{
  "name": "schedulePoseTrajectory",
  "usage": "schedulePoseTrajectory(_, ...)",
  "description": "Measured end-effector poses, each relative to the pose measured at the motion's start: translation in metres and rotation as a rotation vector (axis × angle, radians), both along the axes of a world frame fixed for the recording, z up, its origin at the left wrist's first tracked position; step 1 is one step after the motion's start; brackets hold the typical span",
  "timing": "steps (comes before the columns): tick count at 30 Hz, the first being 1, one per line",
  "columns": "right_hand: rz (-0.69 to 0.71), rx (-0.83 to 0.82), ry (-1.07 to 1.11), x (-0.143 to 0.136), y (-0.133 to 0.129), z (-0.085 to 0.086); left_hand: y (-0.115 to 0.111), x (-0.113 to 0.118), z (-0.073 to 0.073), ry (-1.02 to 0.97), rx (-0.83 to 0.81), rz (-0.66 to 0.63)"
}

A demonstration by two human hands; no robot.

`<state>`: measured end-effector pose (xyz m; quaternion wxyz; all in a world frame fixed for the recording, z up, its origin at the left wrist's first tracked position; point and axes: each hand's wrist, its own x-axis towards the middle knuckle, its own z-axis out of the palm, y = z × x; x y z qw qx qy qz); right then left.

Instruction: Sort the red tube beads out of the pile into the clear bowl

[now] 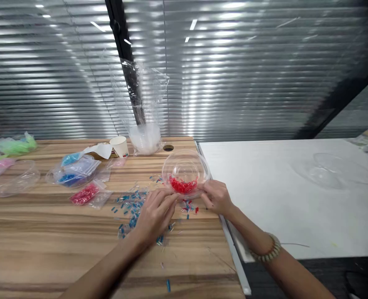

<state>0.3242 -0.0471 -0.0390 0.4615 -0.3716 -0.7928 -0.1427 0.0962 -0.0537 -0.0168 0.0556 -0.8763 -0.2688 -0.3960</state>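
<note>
A clear plastic bowl (185, 160) is tilted toward me near the right edge of the wooden table. Small red tube-like pieces (184, 185) are gathered on its near side. My left hand (156, 214) closes its fingers on the near-left rim of the bowl. On the right side of the rim, my right hand (216, 197) pinches the bowl between thumb and fingers. Loose blue and clear pieces (134, 203) are scattered on the table around my left hand. Just below the bowl lie a few more pieces (188, 206), some of them red.
Left of the loose pieces lie a bag of red pieces (85, 194) and a clear bowl with blue bags (70, 178). A paper cup (119, 146) and bagged clear bowls (145, 139) stand at the back. Clear lids (322, 176) rest on the white table.
</note>
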Motion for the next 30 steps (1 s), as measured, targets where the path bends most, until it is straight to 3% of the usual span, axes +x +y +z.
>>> schedulePoseTrajectory(8,0.012,0.009,-0.020,-0.002,-0.002,0.002,-0.003,-0.001,0.006,0.013,0.006,-0.008)
schedulePoseTrajectory(17,0.003,-0.032,-0.002,-0.001,0.000,-0.004,0.002,-0.003,-0.004,0.031,-0.032,0.002)
schedulePoseTrajectory(30,0.002,-0.004,-0.039,-0.002,0.001,-0.001,0.005,-0.003,-0.005,0.037,-0.024,-0.014)
